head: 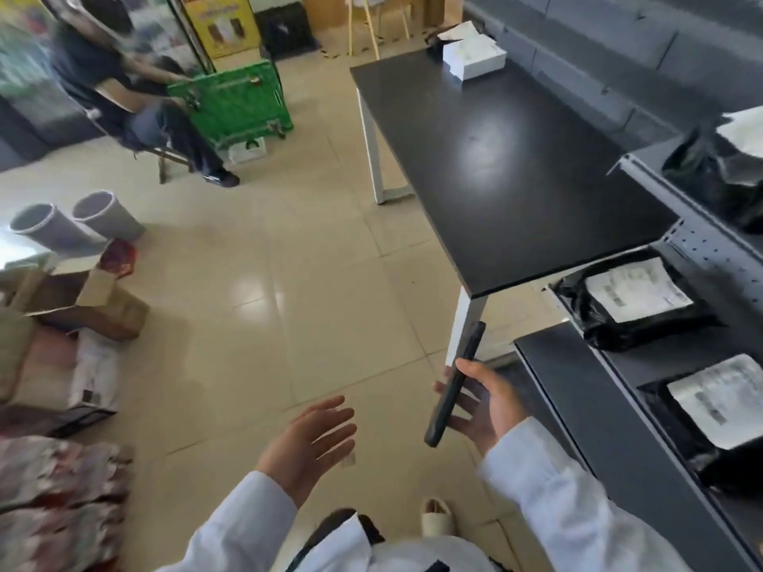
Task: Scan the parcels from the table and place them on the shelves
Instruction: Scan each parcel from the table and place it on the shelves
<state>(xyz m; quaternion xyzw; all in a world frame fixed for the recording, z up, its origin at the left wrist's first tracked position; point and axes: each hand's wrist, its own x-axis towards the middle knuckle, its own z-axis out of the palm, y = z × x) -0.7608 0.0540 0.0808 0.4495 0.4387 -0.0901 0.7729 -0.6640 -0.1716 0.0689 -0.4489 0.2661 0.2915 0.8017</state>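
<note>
- Nearest, the left hand (316, 441) is hanging empty with fingers spread, while the right hand (481, 410) is gripping a dark phone (454, 386).
- Black parcels (636, 301) are lying on grey shelves (578, 406) at right.
- Beyond, a black table (495, 158) is carrying a white box (475, 57) over beige floor tiles (268, 262).

floor: two grey bins (78, 220), upright, side by side | open cardboard box (91, 303) near them | green cart (235, 103) beside seated person (136, 97)

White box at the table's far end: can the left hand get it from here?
Probably not without stepping forward. The white box sits at the far end of the table; the left hand hangs open near the body, over the floor. Nothing blocks the way along the tabletop.
</note>
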